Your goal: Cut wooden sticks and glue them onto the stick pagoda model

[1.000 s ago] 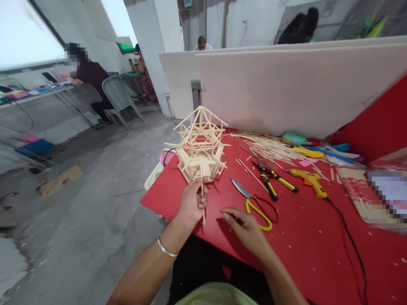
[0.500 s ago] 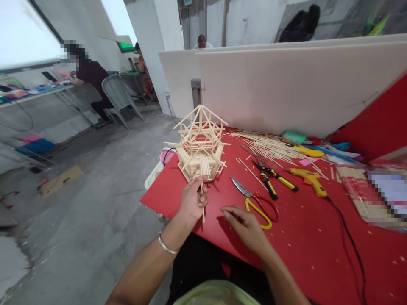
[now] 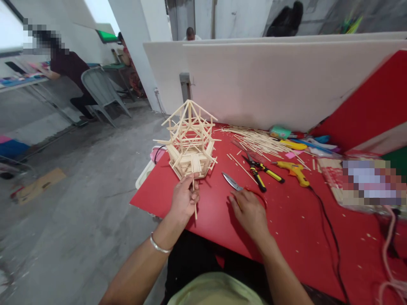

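Note:
My left hand (image 3: 185, 197) is closed around a thin wooden stick (image 3: 196, 211), pinched between the fingers and pointing down. Just beyond it stands a small pagoda-like frame (image 3: 190, 146) built of pale sticks, with a pointed roof skeleton and a slatted base. The left fingertips are close to its front edge; whether they touch it I cannot tell. My right hand (image 3: 249, 212) is over the handles of a pair of scissors (image 3: 233, 182), fingers apart and reaching down to them. It hides most of the yellow handle, while part of the red one shows beside it.
On the red table (image 3: 286, 250) lie pliers (image 3: 257, 176), a yellow glue gun (image 3: 294, 169) with a black cord, and a heap of sticks (image 3: 260, 142). A white panel (image 3: 254, 80) stands behind. A person (image 3: 68, 70) sits at the far left near a grey chair (image 3: 101, 91).
My right hand has moved right and forward onto the scissors' handles. The left hand still holds the stick by the frame. The whole view has shifted slightly to the right.

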{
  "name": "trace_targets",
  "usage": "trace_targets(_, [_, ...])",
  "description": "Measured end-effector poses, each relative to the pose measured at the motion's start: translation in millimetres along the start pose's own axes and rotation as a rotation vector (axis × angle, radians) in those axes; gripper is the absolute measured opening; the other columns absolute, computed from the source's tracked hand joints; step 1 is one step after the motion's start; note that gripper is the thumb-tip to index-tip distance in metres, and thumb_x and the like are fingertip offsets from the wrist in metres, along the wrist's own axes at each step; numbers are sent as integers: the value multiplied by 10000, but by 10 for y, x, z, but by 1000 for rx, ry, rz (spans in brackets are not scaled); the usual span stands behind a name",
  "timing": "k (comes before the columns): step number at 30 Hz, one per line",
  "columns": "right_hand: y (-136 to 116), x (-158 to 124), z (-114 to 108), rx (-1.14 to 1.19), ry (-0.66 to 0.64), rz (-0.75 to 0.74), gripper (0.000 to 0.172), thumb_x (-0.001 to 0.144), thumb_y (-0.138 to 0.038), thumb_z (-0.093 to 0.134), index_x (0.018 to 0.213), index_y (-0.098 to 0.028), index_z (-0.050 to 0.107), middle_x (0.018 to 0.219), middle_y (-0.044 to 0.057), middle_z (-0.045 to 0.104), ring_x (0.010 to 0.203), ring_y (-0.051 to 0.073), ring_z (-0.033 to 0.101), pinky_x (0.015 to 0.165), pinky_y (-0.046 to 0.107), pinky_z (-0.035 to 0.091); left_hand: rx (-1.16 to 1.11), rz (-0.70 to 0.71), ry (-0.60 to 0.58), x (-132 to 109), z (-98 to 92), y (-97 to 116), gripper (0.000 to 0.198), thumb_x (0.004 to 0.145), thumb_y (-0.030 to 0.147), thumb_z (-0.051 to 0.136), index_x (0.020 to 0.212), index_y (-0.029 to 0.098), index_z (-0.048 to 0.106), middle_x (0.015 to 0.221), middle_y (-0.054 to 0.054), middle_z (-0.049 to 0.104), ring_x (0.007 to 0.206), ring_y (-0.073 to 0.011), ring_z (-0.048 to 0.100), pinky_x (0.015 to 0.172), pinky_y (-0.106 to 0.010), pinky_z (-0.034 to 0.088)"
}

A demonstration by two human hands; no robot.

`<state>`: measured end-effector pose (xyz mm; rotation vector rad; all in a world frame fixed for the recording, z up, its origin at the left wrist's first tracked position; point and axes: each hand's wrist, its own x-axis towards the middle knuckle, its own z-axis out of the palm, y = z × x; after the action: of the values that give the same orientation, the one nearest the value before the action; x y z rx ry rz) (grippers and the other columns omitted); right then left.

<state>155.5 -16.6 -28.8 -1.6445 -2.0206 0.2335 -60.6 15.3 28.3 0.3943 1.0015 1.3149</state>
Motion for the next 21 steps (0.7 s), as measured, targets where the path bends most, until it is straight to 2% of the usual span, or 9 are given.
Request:
trace_targets(2, [148,14,-16,-186,17,37,371,976,-359,418,1164,-169,675,1108,150,663,1003,282,577,883,400,437,4,8,1,7,-4,-5,300,745,345,716,942,144,615,591,47,527,364,-16,331,338,-139,186])
trace_targets(5, [323,-3,-9,-321,-2,73,407,973,-374,415,1237,-155,634,1115,164,648,939,278,575,835,393,439,-9,2,8,9,2,-6,302,750,347,707,959,146,617,595,47,528,362,-16,333,337,-139,180])
trace_targets(21, [580,-73,112,-375,-18,-36,386,949,-260,453,1295,-174,602,1111,133,625,967,257,561,875,379,453,-34,-18,48,14,27,8,316,747,340,702,971,136,611,573,52,513,339,-18,321,333,-150,159])
